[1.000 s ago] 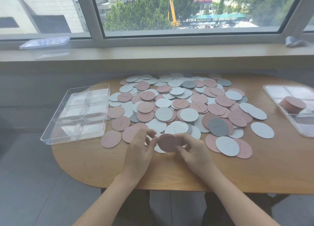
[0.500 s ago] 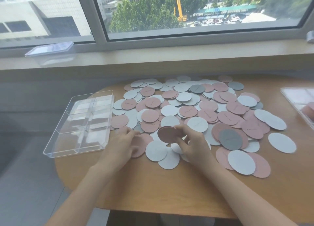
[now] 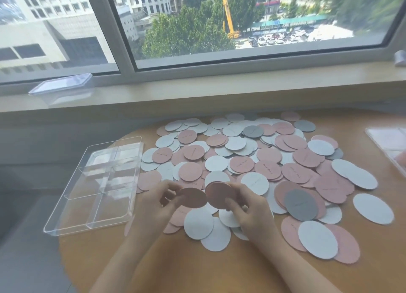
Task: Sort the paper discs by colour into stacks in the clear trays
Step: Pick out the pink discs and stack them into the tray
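Wooden surface (image 3: 197, 268) with a rounded near-left edge, pushed up against a pale window ledge (image 3: 219, 90). Window (image 3: 241, 17) above looks out on buildings, trees, a yellow crane and parked cars. Grey floor at lower left.

Writing: pink discs carry a short line of small script, too small to read. No brand visible.

Loose paper discs (image 3: 252, 160) in pink, white and grey cover most of the surface, overlapping in a wide pile. A dark grey disc (image 3: 301, 203) sits on top of pink ones at right.

Left hand (image 3: 153, 202): fingers pinch a single pink disc (image 3: 193, 197), held above the pile. Right hand (image 3: 248, 209): fingers curled round a small stack of pink discs (image 3: 219, 193), held on edge. The two touch or nearly touch at their edges, can't tell which.

Clear divided tray (image 3: 66, 215) on the left, just beside the pile, overhanging the surface edge; its compartments hold nothing. Second clear tray (image 3: 386, 143) cut off at the right edge, contents blurred. Clear lidded box (image 3: 61, 87) on the ledge, far left. Small grey object (image 3: 399, 58) at the ledge's right end, unclear what.
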Action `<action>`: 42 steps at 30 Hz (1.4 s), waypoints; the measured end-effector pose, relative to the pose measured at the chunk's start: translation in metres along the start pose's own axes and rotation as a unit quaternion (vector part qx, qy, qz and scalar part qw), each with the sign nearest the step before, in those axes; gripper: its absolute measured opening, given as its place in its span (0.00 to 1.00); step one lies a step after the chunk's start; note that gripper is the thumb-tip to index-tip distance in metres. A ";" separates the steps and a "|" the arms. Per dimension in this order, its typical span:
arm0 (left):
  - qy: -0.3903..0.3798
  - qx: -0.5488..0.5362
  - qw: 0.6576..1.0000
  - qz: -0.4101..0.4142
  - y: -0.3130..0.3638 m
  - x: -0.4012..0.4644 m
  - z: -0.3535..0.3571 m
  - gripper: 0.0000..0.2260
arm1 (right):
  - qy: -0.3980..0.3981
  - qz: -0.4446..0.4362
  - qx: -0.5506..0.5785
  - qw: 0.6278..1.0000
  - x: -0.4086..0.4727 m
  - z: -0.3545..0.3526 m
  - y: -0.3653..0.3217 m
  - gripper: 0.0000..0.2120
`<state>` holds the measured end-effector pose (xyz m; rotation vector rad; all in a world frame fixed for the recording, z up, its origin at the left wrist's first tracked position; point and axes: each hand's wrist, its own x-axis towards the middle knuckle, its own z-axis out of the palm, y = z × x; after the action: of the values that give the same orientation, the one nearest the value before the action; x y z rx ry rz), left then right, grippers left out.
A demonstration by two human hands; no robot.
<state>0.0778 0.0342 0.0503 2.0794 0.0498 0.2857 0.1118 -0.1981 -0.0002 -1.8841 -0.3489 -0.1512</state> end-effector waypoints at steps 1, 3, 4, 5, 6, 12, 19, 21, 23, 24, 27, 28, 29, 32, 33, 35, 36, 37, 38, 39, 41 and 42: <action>-0.005 -0.009 1.000 0.006 0.003 0.001 0.010 0.06 | 0.000 -0.002 0.003 1.000 -0.001 0.000 0.000 0.17; -0.006 -0.007 1.000 0.024 0.003 0.002 0.029 0.07 | -0.004 -0.015 0.003 1.000 -0.002 -0.001 -0.002 0.18; 0.001 0.000 0.999 0.035 0.002 0.003 0.037 0.08 | -0.006 -0.026 -0.002 1.000 -0.003 -0.001 -0.003 0.20; 0.012 0.008 0.999 0.048 0.001 0.003 0.044 0.09 | -0.006 -0.037 -0.010 0.999 -0.004 -0.002 -0.005 0.22; 0.026 0.014 0.998 0.062 -0.002 0.003 0.049 0.09 | -0.002 -0.048 -0.018 0.999 -0.004 -0.002 -0.005 0.23; 0.096 0.042 0.979 0.175 -0.014 -0.005 0.061 0.10 | -0.006 -0.116 -0.075 0.990 -0.008 0.003 0.001 0.20; 0.089 0.087 0.974 0.187 -0.023 -0.011 0.058 0.16 | 0.009 -0.141 -0.117 0.983 -0.008 0.006 0.000 0.20; 0.095 0.089 0.976 0.176 -0.024 -0.012 0.058 0.15 | 0.007 -0.141 -0.134 0.981 -0.008 0.008 0.000 0.21; 0.101 0.084 0.977 0.170 -0.024 -0.012 0.058 0.13 | -0.003 -0.137 -0.152 0.979 -0.007 0.010 0.000 0.22; 0.102 0.085 0.977 0.169 -0.024 -0.011 0.058 0.12 | -0.010 -0.131 -0.160 0.978 -0.007 0.011 0.000 0.22; 0.104 0.105 0.975 0.166 -0.024 -0.011 0.059 0.10 | -0.026 -0.114 -0.177 0.977 -0.008 0.013 -0.002 0.24; 0.104 0.109 0.974 0.167 -0.025 -0.011 0.059 0.10 | -0.024 -0.114 -0.182 0.976 -0.008 0.013 -0.002 0.24; 0.102 0.109 0.974 0.169 -0.026 -0.011 0.060 0.09 | -0.019 -0.114 -0.188 0.975 -0.008 0.014 0.000 0.25; 0.094 0.093 0.977 0.168 -0.027 -0.010 0.061 0.07 | -0.005 -0.118 -0.206 0.971 -0.005 0.013 0.003 0.27; 0.096 0.093 0.976 0.171 -0.028 -0.011 0.060 0.06 | -0.001 -0.130 -0.209 0.969 -0.005 0.012 0.003 0.27; 0.106 0.114 0.970 0.185 -0.028 -0.012 0.058 0.05 | 0.013 -0.152 -0.219 0.964 -0.003 0.008 0.002 0.24; 0.113 0.133 0.965 0.195 -0.028 -0.013 0.056 0.08 | 0.026 -0.153 -0.222 0.962 -0.001 0.005 0.001 0.22; 0.121 0.151 0.960 0.205 -0.028 -0.013 0.054 0.09 | 0.039 -0.151 -0.222 0.963 0.002 0.002 -0.001 0.20; 0.129 0.168 0.954 0.214 -0.028 -0.012 0.051 0.09 | 0.046 -0.145 -0.219 0.964 0.008 -0.001 0.000 0.19; 0.135 0.188 0.948 0.220 -0.030 -0.011 0.047 0.07 | 0.045 -0.140 -0.218 0.965 0.013 -0.003 0.000 0.18; 0.142 0.238 0.938 0.207 -0.037 -0.012 0.039 0.08 | 0.030 -0.133 -0.221 0.966 0.024 -0.006 0.000 0.16; 0.138 0.261 0.937 0.186 -0.042 -0.013 0.035 0.10 | 0.023 -0.135 -0.224 0.965 0.028 -0.006 0.001 0.15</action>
<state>0.0761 0.0237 -0.0052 2.5548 -0.1133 0.8750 0.1389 -0.1993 0.0089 -2.2661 -0.5757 -0.4922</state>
